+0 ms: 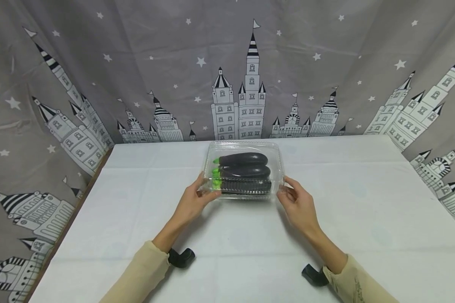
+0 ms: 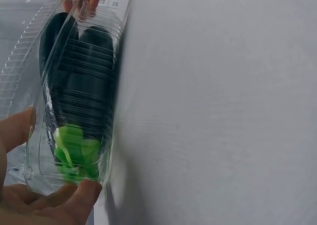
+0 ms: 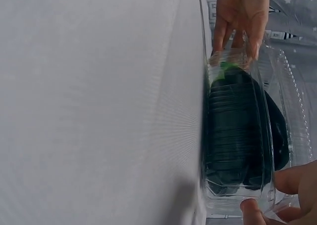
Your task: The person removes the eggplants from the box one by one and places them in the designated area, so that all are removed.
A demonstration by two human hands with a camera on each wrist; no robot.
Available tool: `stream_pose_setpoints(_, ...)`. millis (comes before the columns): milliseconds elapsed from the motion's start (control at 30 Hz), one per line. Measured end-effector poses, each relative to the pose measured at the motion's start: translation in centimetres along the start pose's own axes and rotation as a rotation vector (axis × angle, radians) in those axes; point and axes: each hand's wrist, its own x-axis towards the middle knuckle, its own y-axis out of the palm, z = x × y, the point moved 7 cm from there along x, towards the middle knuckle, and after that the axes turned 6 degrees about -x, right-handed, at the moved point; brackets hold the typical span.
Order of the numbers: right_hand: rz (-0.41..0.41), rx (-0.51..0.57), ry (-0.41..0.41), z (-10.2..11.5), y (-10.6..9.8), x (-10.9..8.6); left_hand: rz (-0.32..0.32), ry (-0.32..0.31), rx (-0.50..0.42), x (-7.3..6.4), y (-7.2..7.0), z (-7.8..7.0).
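Note:
A clear plastic clamshell box (image 1: pixel 274 168) sits at the far middle of the white table, with dark eggplants (image 1: pixel 244 171) lying crosswise in it. Their bright green stem ends (image 2: pixel 77 150) point to the left side. My left hand (image 1: pixel 195 198) grips the box's front left corner, thumb and fingers on either side of the edge. At the front right corner, my right hand (image 1: pixel 297 206) pinches the plastic between thumb and fingers. Ridged plastic along the front partly hides the nearest eggplant. Whether the lid is fully closed, I cannot tell.
White cloth (image 1: pixel 242 261) covers the table. Behind and beside it hangs a grey curtain (image 1: pixel 167 50) printed with castles and stars. A black strap piece (image 1: pixel 182 258) shows at the left wrist, and another black piece (image 1: pixel 314 275) at the right wrist.

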Motion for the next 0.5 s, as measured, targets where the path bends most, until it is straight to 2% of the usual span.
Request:
stream_pose_setpoints(267, 0.024, 0.038, -0.023, 0.01, -0.32, 0.06, 0.001, 0.001, -0.060, -0.03, 0.12, 0.18)
stream_pose_setpoints(400, 0.032, 0.004, -0.057, 0.43, -0.59, 0.12, 0.008, -0.005, -0.094, 0.00, 0.21, 0.38)
stream_pose_setpoints(500, 0.040, -0.012, -0.086, 0.79, -0.81, 0.29, -0.002, -0.008, -0.085, 0.06, 0.10, 0.46)
